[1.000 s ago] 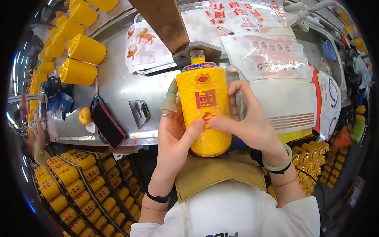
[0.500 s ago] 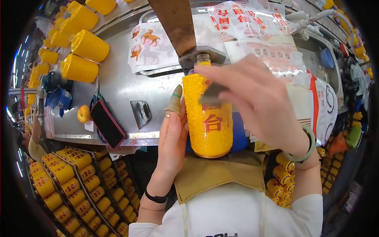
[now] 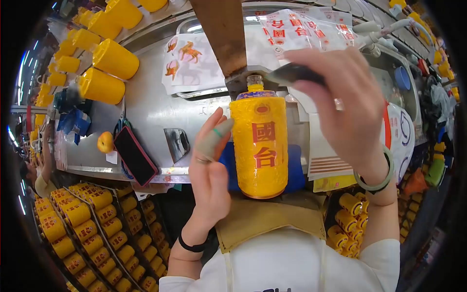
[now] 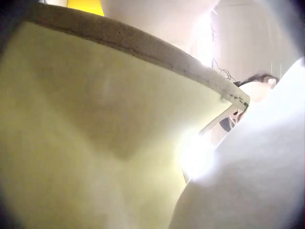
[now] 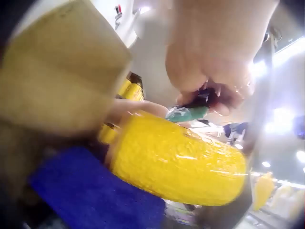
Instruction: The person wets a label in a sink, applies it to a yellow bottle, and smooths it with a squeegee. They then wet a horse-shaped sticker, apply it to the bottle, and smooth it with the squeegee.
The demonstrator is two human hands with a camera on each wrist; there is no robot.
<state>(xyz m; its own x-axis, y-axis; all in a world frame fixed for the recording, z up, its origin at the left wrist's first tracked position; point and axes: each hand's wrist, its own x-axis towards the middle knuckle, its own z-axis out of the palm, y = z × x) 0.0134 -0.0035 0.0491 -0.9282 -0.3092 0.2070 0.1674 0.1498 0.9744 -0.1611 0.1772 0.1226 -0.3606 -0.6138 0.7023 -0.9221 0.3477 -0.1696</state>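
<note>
A yellow embossed bottle [image 3: 262, 182] with red characters lies with its clear neck at a metal bracket [image 3: 237, 82] on a brown beam. My right hand [image 3: 348, 104], raised to the upper right of the bottle, pinches a dark flat piece [image 3: 304, 73] between thumb and fingers. In the right wrist view this piece shows a green end [image 5: 186, 114] above the yellow bottle. Along the bottle's left side is my left hand [image 3: 209, 180], its fingers loosely bent and a pale finger cot [image 3: 209, 146] on one of them. The left wrist view shows mostly apron and sleeve.
A blue cloth [image 3: 296, 168] lies under the bottle. On the left of the metal table are a phone [image 3: 134, 155], scissors [image 3: 121, 119], a fruit [image 3: 104, 142] and yellow containers [image 3: 115, 58]. Decal sheets [image 3: 187, 61] lie behind; crates of yellow bottles [image 3: 87, 228] stand below.
Both hands were on the bottle, thumbs over the lower character. The right hand then passed the dark piece over its upper part and moved up-right. The left hand has eased off its side.
</note>
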